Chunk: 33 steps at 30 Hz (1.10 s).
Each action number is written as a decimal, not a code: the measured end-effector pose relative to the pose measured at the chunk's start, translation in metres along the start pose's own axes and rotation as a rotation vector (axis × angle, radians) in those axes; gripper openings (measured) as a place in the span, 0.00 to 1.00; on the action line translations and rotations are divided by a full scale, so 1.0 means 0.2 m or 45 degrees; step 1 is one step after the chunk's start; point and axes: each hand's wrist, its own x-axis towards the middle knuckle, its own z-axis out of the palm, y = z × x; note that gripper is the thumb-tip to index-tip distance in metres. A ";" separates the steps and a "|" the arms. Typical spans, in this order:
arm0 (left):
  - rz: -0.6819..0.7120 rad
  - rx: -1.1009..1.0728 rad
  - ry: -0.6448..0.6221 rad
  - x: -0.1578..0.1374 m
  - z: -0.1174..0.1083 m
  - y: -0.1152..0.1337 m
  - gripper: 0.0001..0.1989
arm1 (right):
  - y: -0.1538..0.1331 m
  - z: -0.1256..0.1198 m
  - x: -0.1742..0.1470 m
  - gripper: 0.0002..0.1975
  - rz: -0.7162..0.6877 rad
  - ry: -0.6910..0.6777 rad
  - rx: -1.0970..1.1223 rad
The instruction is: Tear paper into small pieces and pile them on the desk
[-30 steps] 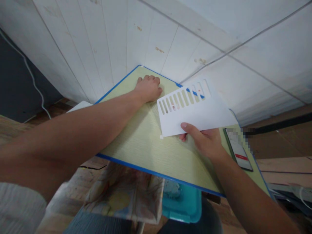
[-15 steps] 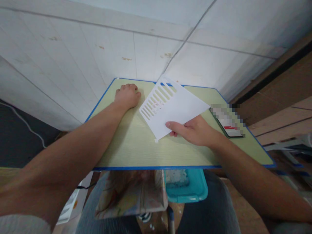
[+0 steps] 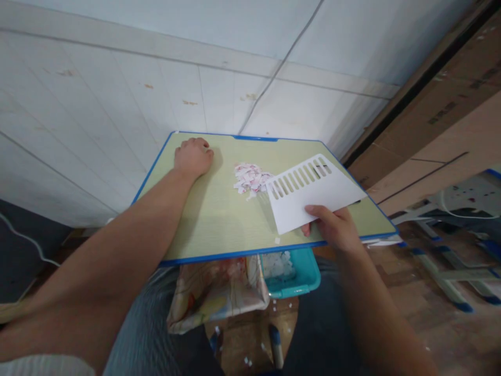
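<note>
My right hand (image 3: 332, 225) grips a white slotted sheet (image 3: 319, 203) by its near edge, thumb on top. A row of long slots runs along the sheet's far side. The sheet's left corner is beside a pile of torn paper scraps (image 3: 251, 179), whitish with pink marks, on the pale green desk (image 3: 223, 224). Curled into a loose fist, my left hand (image 3: 193, 158) rests on the desk's far left, apart from the pile. Its palm and anything inside it are hidden.
Under the desk's front edge are a patterned fabric-lined box (image 3: 223, 310) with reddish bits and a teal basket (image 3: 307, 271) with white scraps. A wall (image 3: 156, 99) stands behind the desk, and cardboard (image 3: 426, 120) stands to the right. Small white bits dot the floor.
My right hand has moved the slotted sheet to the right and turned it, uncovering the scrap pile. The sheet now covers most of the phone's place. My left hand stays on the desk.
</note>
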 end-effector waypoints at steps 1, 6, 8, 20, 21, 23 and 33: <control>0.004 -0.008 0.002 0.00 0.00 0.00 0.28 | 0.00 0.00 0.00 0.22 0.002 0.023 0.025; 0.036 -0.010 0.013 0.00 0.00 -0.02 0.27 | 0.01 0.01 0.00 0.19 0.042 -0.033 0.009; 0.018 0.013 0.024 -0.01 -0.01 -0.02 0.26 | 0.01 0.01 0.00 0.18 0.040 -0.068 0.028; 0.137 0.343 0.073 -0.37 -0.07 0.05 0.28 | 0.10 0.00 0.13 0.11 0.143 -0.033 0.174; 0.124 0.357 0.070 -0.42 -0.07 0.06 0.28 | 0.11 0.00 0.14 0.12 0.135 -0.012 0.186; 0.096 0.370 0.075 -0.51 -0.09 0.06 0.28 | 0.12 0.01 0.15 0.11 0.121 0.027 0.205; -0.007 0.303 0.046 -0.85 -0.14 0.04 0.26 | 0.09 0.05 0.20 0.07 0.075 0.341 0.286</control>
